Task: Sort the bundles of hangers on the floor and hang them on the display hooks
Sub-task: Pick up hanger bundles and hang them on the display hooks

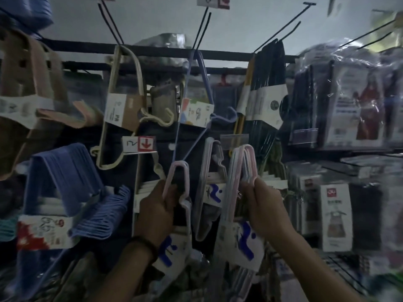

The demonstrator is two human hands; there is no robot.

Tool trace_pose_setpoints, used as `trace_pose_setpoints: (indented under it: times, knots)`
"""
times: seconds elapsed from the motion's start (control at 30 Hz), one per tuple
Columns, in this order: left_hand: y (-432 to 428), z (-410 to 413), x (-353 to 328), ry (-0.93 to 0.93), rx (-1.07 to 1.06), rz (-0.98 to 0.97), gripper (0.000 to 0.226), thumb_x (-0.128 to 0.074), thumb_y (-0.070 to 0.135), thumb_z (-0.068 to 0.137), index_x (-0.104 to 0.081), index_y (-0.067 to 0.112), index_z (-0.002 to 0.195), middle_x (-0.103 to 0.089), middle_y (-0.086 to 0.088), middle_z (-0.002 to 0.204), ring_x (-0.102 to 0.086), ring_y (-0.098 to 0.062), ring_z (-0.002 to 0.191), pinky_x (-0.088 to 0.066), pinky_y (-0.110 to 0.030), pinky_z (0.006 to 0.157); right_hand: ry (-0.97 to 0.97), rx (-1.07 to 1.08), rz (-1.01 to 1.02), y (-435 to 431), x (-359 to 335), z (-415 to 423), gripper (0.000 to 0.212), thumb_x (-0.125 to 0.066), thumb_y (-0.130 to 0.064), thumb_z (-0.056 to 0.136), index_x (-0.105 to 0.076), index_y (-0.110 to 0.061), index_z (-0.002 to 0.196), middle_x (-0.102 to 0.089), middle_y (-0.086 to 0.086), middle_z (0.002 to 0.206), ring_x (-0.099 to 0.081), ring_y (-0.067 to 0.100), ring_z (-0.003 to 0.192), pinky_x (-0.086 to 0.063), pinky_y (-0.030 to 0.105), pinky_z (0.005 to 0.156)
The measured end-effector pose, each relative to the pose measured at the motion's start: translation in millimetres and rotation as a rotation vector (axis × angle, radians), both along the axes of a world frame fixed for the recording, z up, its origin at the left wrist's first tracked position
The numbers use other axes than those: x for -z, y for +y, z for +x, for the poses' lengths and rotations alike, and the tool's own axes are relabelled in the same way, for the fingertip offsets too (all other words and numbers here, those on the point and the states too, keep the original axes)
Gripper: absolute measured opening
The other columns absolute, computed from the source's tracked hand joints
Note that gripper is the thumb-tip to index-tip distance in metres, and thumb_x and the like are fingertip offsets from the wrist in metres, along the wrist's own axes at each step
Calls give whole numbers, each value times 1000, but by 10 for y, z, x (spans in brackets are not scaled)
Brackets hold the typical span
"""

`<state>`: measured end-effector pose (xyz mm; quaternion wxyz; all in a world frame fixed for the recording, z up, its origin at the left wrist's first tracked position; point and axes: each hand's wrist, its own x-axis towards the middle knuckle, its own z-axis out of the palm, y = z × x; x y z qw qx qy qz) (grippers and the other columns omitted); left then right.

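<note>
1 view, from a wide-angle camera worn on the person's head. It faces a display wall of hanging goods head-on and seems tilted somewhat upward. The red-arrow tag sits left of the frame's middle. Above the tag the black rail crosses most of the frame, and the wire hooks above it splay toward the top corners. The camera stands close: goods left and right of the tag fill the frame to both edges, blurred at the sides. Below the tag 2 forearms enter from the bottom edge, near the lens. The left hand grips a pink hanger bundle, and the right hand grips a pastel hanger bundle.
</note>
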<state>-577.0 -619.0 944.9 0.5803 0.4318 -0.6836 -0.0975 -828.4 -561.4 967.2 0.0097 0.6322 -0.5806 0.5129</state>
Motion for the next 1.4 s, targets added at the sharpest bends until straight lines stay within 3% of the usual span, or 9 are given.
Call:
trace_pose_setpoints:
  times: [0.2,0.33,0.47,0.6,0.7,0.93,1.07,1.2,1.4]
  knots:
    - [-153,26,-206,-184,-98,-51,16,-53,42,102,-63,34,93,-64,8,69,-61,-4,62,-41,-16,53,155,-37,119,-267,98,-239,43,-34,-55,104,-54,-20,90,-64,3,68,-60,20,53,-53,46,53]
    - [-65,42,-449,-348,151,72,16,-68,31,98,-76,38,86,-72,14,72,-68,-3,66,-53,-26,60,296,47,200,-463,64,-297,33,-38,-51,107,-51,-23,95,-66,4,78,-66,27,65,-59,51,62]
    - [-17,-166,-476,-525,301,28,23,-68,31,98,-76,39,118,-74,30,86,-70,7,78,-51,-18,63,396,109,112,-583,-115,-185,25,-38,-44,108,-44,-20,103,-64,4,78,-64,28,63,-58,46,58]
    - [-61,-334,-445,-528,311,9,23,-64,36,101,-75,37,121,-77,20,88,-73,0,78,-57,-34,66,467,203,24,-624,-187,-135,24,-46,-39,106,-29,-25,96,-59,-1,79,-57,26,59,-43,35,51]
    - [-92,-456,-422,-519,307,11,24,-64,42,99,-76,30,116,-77,11,86,-72,-5,74,-57,-38,66,477,258,3,-615,-119,-132,22,-51,-34,103,-32,-23,99,-65,2,90,-67,30,71,-47,35,55]
    - [-169,-487,-344,-519,312,-26,28,-62,38,102,-69,44,128,-76,24,104,-70,8,90,-57,-22,75,469,310,-76,-597,-31,-110,17,-53,-33,102,-42,-21,106,-63,0,89,-62,26,62,-42,32,49]
    - [-116,-507,-378,-487,316,-19,26,-61,31,103,-64,49,121,-69,34,83,-66,10,75,-45,-6,65,421,367,-124,-619,-56,-120,18,-54,-31,100,-42,-21,109,-58,-2,87,-49,22,55,-35,29,47]
    - [-124,-559,-433,-423,299,0,31,-61,31,103,-68,48,128,-77,22,92,-70,5,78,-54,-17,68,388,315,-72,-760,-74,-102,35,-67,-20,94,-36,-22,111,-65,3,96,-67,31,70,-56,42,56]
    - [-157,-544,-376,-423,274,62,30,-61,37,101,-64,56,125,-77,20,97,-72,4,84,-62,-32,76,316,216,-63,-894,-35,-36,38,-69,-21,91,-32,-24,99,-65,2,98,-69,33,80,-50,38,58]
